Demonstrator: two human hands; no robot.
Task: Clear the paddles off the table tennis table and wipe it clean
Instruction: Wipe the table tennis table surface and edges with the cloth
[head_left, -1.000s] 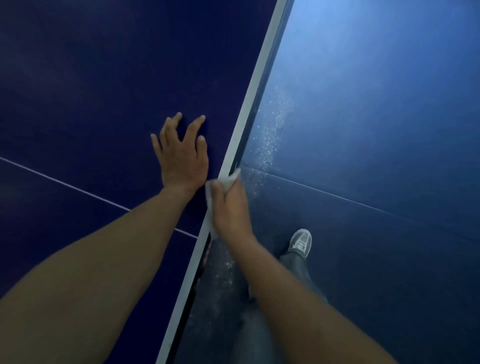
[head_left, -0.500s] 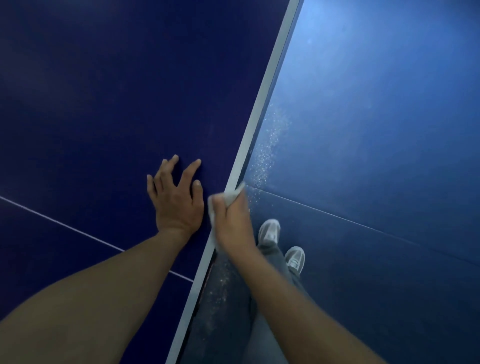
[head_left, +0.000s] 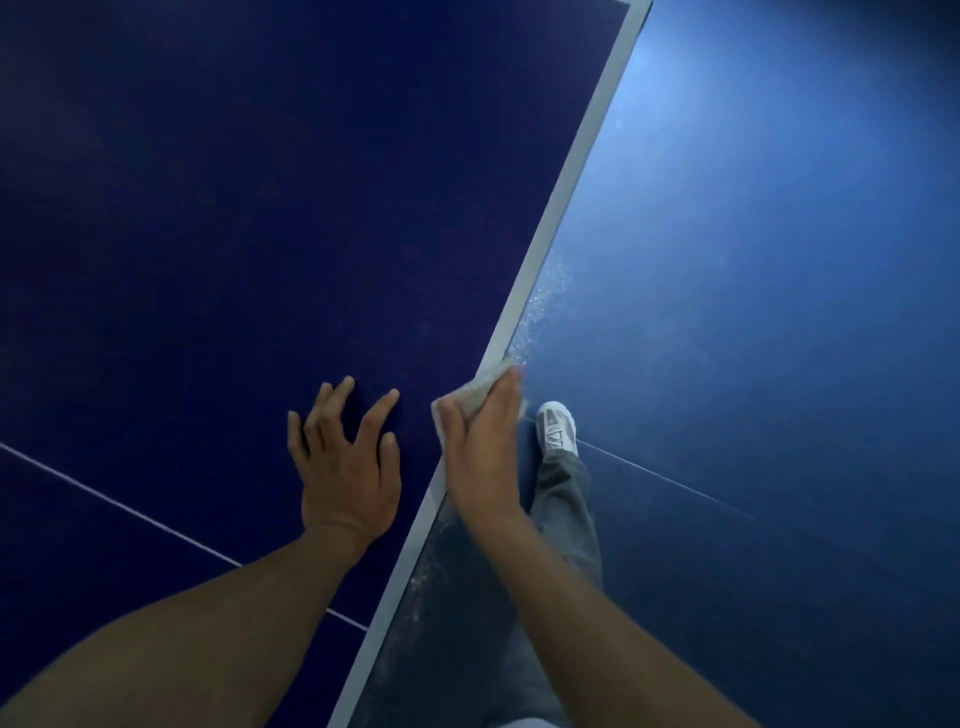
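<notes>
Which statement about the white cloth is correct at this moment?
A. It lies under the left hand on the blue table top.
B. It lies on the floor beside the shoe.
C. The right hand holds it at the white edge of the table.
C: the right hand grips the cloth against the white edge stripe of the table, while the left hand rests with spread fingers on the blue top and holds nothing.

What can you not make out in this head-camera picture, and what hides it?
Head view:
- Cloth: mostly covered by the right hand.
- Table: cut off by the frame's top and left edges, so paddles elsewhere cannot be ruled out.
- Second foot: out of sight, perhaps behind the right forearm; only one shoe shows.
</notes>
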